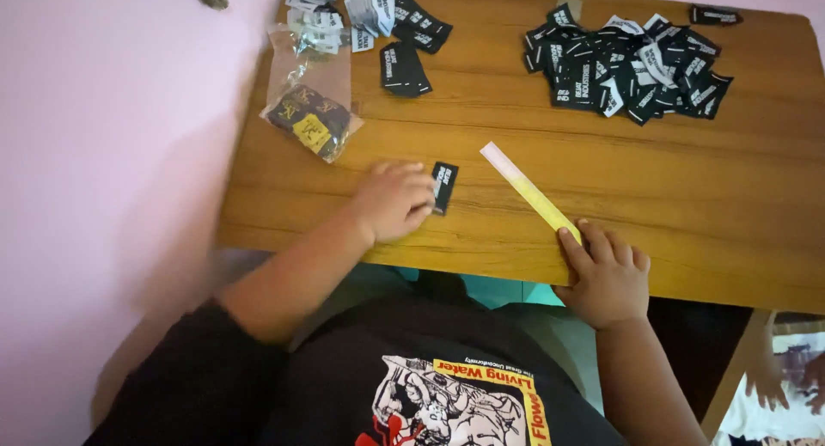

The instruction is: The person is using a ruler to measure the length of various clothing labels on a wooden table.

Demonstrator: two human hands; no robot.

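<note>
My left hand [394, 198] rests on the wooden table [687, 205] with its fingertips on a small black woven label [443, 186] near the front edge. My right hand [606, 274] sits at the table's front edge and pinches the near end of a thin yellow ruler [528, 190], which points diagonally away to the upper left. About a hand's width of bare wood separates the label and the ruler.
A big heap of black and white labels [632, 64] lies at the back right. A smaller stack [404, 70] and more labels [369, 16] lie at the back left, beside a clear plastic bag [309, 98] holding dark and yellow patches. A pink wall is on the left.
</note>
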